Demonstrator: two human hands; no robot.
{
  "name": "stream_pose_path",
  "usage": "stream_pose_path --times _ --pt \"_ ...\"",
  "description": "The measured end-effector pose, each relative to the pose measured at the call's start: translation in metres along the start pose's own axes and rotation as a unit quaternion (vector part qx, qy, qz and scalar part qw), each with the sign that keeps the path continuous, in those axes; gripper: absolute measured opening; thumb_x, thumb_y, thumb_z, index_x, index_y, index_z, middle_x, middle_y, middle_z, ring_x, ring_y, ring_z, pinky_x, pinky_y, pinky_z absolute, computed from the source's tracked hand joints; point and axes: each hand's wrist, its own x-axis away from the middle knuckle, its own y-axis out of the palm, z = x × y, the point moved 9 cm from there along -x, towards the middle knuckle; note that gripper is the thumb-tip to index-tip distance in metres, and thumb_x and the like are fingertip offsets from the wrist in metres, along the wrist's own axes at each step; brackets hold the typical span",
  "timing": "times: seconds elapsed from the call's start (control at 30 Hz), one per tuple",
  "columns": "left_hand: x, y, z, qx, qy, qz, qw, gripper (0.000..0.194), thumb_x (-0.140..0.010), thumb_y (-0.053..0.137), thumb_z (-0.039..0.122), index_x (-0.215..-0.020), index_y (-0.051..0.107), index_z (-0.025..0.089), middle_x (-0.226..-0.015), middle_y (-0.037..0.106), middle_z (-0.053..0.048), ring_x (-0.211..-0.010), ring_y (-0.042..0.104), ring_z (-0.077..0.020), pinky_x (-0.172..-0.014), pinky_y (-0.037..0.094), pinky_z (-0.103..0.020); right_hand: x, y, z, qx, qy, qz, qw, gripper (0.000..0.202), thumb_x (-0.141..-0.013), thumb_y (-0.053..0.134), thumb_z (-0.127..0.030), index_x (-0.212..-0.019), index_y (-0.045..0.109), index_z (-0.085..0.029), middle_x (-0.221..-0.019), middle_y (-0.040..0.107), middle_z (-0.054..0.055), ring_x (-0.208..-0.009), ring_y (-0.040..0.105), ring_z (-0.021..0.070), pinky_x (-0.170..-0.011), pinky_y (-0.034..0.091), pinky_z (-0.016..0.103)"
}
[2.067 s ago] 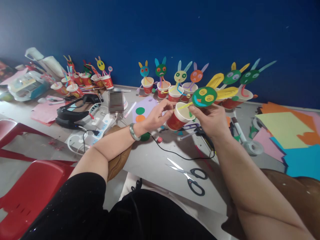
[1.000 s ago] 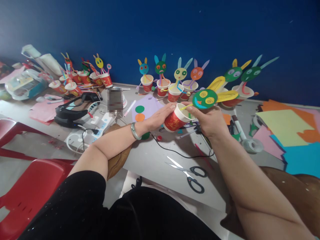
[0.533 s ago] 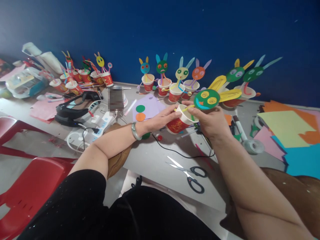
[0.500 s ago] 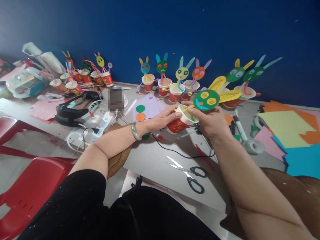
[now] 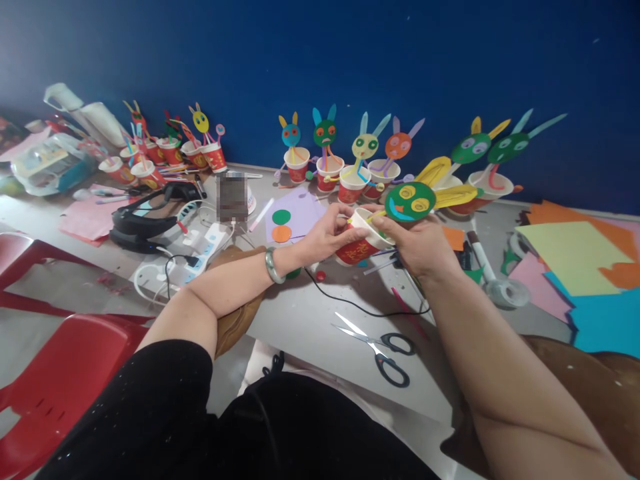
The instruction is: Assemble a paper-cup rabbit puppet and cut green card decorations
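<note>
Between my two hands is a red paper cup with a white rim, tilted above the table. My left hand grips its left side, thumb over the rim. At the cup's right side, my right hand has its thumb at the rim; its other fingers are hidden behind. A green round paper face with yellow eyes, a blue mouth and long yellow ears stands over the cup, close to my right thumb. Yellow strips show at the rim.
Open-bladed scissors lie near the table's front edge, below a black cable. Finished cup figures line the wall. A tape roll and coloured paper lie right; a power strip and headset lie left.
My left hand's fingers have bent and shifted a little along the cup's rim. The green face with its ears has tipped slightly down and to the left.
</note>
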Motion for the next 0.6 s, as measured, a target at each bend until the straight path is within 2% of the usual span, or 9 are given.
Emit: stream_pose_path --times 0.07,0.17,0.3,0.43,0.6 --pt "0.0 -0.006 -0.004 -0.014 -0.007 0.034 0.999 0.072 -0.08 0.084 0.08 -0.104 0.044 0.027 -0.086 0.058 0.004 -0.074 0.057 -0.0119 -0.069 0.052 -0.029 -0.001 0.0 0.002 -0.001 0.002 0.009 1.0 0.037 -0.073 0.1 -0.059 -0.091 0.089 -0.029 -0.104 0.088 0.005 -0.11 0.083 0.0361 -0.104 0.069 0.055" --pt "-0.001 -0.012 0.005 -0.069 0.042 0.061 0.995 0.069 -0.084 0.08 0.082 -0.095 0.044 0.025 -0.089 0.052 0.003 -0.077 0.05 -0.0112 -0.069 0.048 -0.028 -0.002 -0.002 0.007 -0.016 0.012 0.024 1.0 0.039 -0.071 0.1 -0.058 -0.093 0.09 -0.028 -0.109 0.088 0.005 -0.112 0.083 0.0362 -0.109 0.066 0.054" --pt "-0.003 -0.012 0.014 -0.101 0.074 0.038 0.991 0.062 -0.095 0.063 0.085 -0.096 0.048 0.024 -0.092 0.055 0.0 -0.083 0.054 -0.0138 -0.075 0.052 -0.031 -0.005 -0.004 0.008 -0.048 0.01 0.023 0.999 0.036 -0.067 0.102 -0.054 -0.087 0.088 -0.028 -0.102 0.088 0.004 -0.109 0.083 0.0361 -0.106 0.067 0.053" --pt "-0.002 -0.011 0.018 -0.13 0.086 0.018 0.988 0.061 -0.1 0.054 0.085 -0.103 0.052 0.023 -0.099 0.063 -0.004 -0.087 0.059 -0.0157 -0.079 0.055 -0.033 -0.006 -0.007 0.006 -0.042 -0.004 0.026 0.999 0.035 -0.07 0.101 -0.053 -0.087 0.086 -0.026 -0.1 0.088 0.006 -0.105 0.083 0.0339 -0.101 0.068 0.05" --pt "0.003 -0.012 0.027 -0.22 0.108 0.038 0.969 0.057 -0.106 0.046 0.079 -0.099 0.052 0.023 -0.091 0.064 -0.004 -0.079 0.058 -0.0149 -0.076 0.051 -0.033 -0.004 -0.007 0.008 -0.02 -0.006 0.031 0.999 0.037 -0.075 0.098 -0.054 -0.094 0.086 -0.025 -0.103 0.088 0.008 -0.103 0.083 0.0324 -0.099 0.068 0.047"
